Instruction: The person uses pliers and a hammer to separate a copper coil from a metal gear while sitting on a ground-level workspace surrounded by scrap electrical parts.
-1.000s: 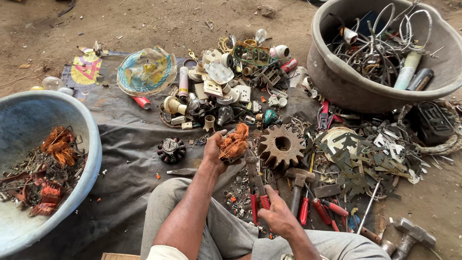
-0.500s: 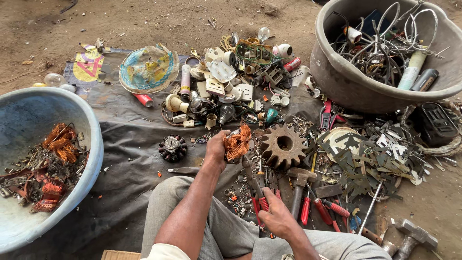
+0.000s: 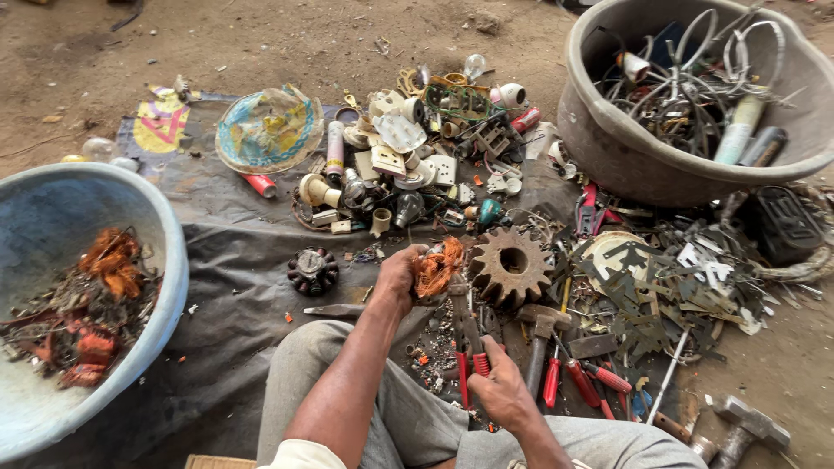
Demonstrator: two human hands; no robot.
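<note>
The left hand [image 3: 398,280] is closing around a tangled bundle of copper wire [image 3: 437,266], holding it low over the dark ground sheet [image 3: 234,252], seemingly to keep it steady for the tool. The right hand [image 3: 497,393] is gripping the red handles of a pair of pliers [image 3: 469,334], fingers wrapped together around them, and is pointing the nose up toward the bundle; whether the tip is actually biting the wire cannot be told from here. Just beside the bundle, a rusty toothed gear [image 3: 510,266] is lying flat, crowding the right side of the work. A hammer [image 3: 540,334] and red-handled screwdrivers [image 3: 580,382] are lying close to the right wrist, and a small dark round motor part [image 3: 313,270] is sitting to the left of the hand. Beyond the bundle, a heap of sockets, bulbs and switch parts [image 3: 408,169] is spreading across the sheet. A blue basin [image 3: 165,260] on the left is holding more copper windings and scrap, and a grey tub [image 3: 625,161] at upper right is holding wire and tubes.
</note>
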